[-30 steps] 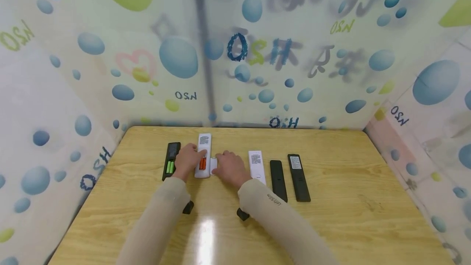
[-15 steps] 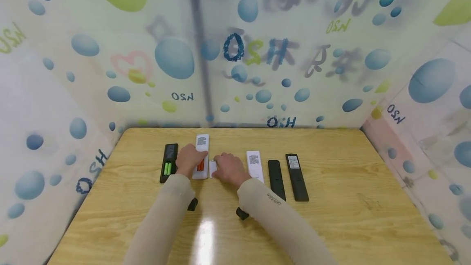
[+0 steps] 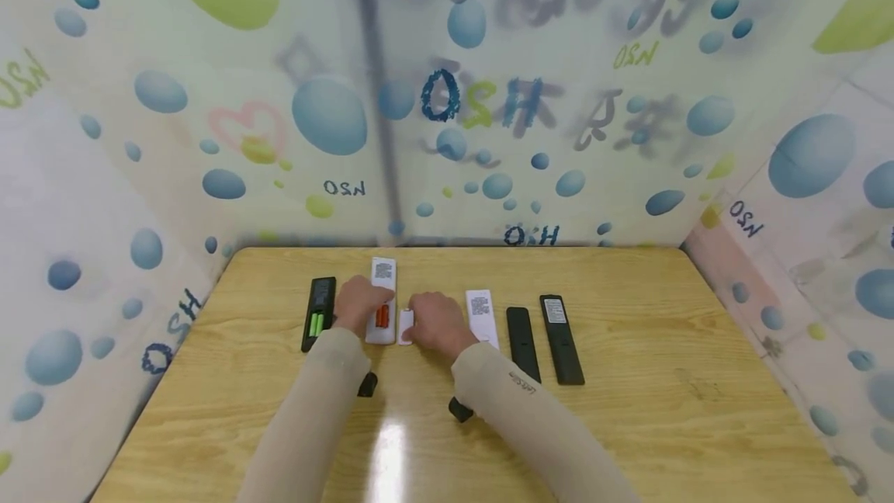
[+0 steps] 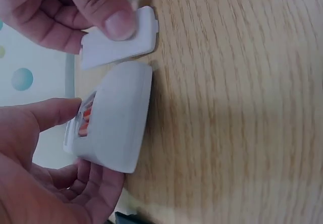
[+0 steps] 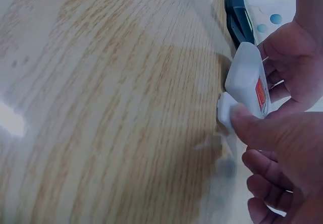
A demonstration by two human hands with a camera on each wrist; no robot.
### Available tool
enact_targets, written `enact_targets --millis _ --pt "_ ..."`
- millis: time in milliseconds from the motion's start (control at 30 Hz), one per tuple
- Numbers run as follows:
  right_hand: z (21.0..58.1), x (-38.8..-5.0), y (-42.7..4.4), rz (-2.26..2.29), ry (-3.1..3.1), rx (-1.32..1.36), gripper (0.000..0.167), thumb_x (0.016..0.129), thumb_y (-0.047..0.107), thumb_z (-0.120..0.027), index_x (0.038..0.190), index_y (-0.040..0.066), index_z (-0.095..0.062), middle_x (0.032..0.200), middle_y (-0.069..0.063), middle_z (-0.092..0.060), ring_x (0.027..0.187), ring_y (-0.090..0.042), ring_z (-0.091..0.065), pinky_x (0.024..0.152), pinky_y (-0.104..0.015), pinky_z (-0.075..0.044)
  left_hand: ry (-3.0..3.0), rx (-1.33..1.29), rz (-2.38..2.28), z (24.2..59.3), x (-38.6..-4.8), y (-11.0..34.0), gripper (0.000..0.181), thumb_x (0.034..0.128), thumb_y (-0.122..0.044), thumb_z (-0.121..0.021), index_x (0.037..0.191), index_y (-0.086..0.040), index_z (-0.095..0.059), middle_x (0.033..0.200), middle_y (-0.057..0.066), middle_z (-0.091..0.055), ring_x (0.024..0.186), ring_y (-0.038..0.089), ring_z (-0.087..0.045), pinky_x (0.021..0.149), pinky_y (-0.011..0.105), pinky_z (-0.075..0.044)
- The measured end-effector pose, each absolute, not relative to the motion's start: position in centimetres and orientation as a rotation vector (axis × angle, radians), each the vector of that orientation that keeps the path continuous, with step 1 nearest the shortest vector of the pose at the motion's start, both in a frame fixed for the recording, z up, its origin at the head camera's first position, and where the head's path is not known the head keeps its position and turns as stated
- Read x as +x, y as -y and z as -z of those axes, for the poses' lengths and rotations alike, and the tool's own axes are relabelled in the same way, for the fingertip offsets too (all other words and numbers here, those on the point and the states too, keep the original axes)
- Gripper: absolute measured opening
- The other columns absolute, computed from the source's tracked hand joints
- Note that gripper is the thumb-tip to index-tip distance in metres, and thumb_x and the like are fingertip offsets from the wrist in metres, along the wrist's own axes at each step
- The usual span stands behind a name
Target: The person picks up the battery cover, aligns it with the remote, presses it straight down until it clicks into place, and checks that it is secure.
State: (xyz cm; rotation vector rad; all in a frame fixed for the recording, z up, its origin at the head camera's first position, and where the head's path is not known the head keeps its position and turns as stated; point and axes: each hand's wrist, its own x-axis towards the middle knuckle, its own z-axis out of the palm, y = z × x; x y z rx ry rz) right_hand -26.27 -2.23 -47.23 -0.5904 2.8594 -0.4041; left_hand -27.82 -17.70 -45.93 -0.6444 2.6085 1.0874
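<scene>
From my remote end I've got both bare hands at work, L of centre on the light, wood-grained table (image 3: 642, 379). The left hand (image 3: 361, 303) is part-curled, thumb & fingers round a long white plastic remote control (image 3: 383, 273), which lies lengthwise near-to-far w/ its printed back up. Its batt. compartment is uncovered twd the near end, & I can see two orange cylindrical batteries (image 3: 379, 318) side by side in there. The right hand (image 3: 438, 322) is narrow, pinching a small white plastic battery cover (image 3: 406, 323) just R of that remote; left wrist cam shows the thumb flat on the cover, small tabs along one end. Can't tell if the cover touches the table. Just L of the left hand there's a black plastic remote control (image 3: 321, 293), its compartment uncovered too, w/ two green cylindrical batteries (image 3: 319, 324) in it. R of the right hand, in a loose row, I get a second white remote control (image 3: 482, 313), near end hidden behind the arm; then a plain black remote control (image 3: 522, 340); then, rightmost, a longer black remote control w/ a white label (image 3: 562, 348) at its far end. Beige sleeves (image 3: 307, 410) cover both forearms. Beyond the far table edge I've a pale wall (image 3: 608, 192) w/ blue & green ovals plus lettering.
</scene>
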Motion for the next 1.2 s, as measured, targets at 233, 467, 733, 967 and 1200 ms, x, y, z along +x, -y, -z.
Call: enact_targets --millis 233,467,733,967,1200 --pt "46.9 -26.3 1.7 0.469 -2.922 -0.634 0.02 0.088 0.032 -0.071 0.102 0.019 -0.074 0.098 0.005 -0.073 0.091 -0.014 -0.067 0.077 -0.03 -0.055 -2.587 -0.606 -1.193 45.9 -27.7 18.4 0.032 0.09 -0.024 -0.055 0.108 0.002 -0.059 0.096 0.015 -0.063 0.076 0.022 -0.058 0.055 0.025 -0.045" --pt "45.5 -25.8 0.7 0.583 -2.921 -0.622 0.014 0.088 0.033 -0.072 0.096 0.022 -0.077 0.095 0.008 -0.073 0.087 -0.012 -0.065 0.071 -0.028 -0.054 -2.537 -0.55 -1.313 45.4 -27.7 18.5 0.037 0.0943 -0.024 -0.049 0.123 0.0 -0.054 0.115 0.016 -0.061 0.092 0.024 -0.058 0.07 0.027 -0.047" --pt "43.7 -25.7 -1.0 0.607 -2.935 -0.578 0.016 0.088 0.035 -0.071 0.096 0.021 -0.076 0.091 0.008 -0.071 0.079 -0.009 -0.058 0.07 -0.025 -0.051 -2.461 -0.509 -1.49 45.1 -28.0 18.2 0.049 0.0998 -0.026 -0.049 0.142 -0.003 -0.042 0.128 0.018 -0.058 0.106 0.025 -0.061 0.076 0.03 -0.054" --pt "42.8 -25.2 -2.3 0.564 -2.942 -0.557 0.016 0.088 0.036 -0.072 0.095 0.022 -0.076 0.089 0.007 -0.07 0.076 -0.01 -0.056 0.07 -0.026 -0.051 -2.359 -0.442 -1.606 45.1 -27.3 17.5 0.053 0.0996 -0.026 -0.05 0.146 -0.004 -0.039 0.134 0.017 -0.055 0.113 0.027 -0.057 0.088 0.036 -0.053" --pt "42.3 -24.6 -3.9 0.522 -2.966 -0.625 0.014 0.087 0.036 -0.072 0.091 0.023 -0.076 0.085 0.008 -0.069 0.073 -0.01 -0.054 0.062 -0.025 -0.046 -2.311 -0.385 -1.683 45.9 -26.4 15.7 0.052 0.0981 -0.028 -0.054 0.144 -0.006 -0.042 0.131 0.016 -0.057 0.11 0.026 -0.059 0.084 0.035 -0.055"
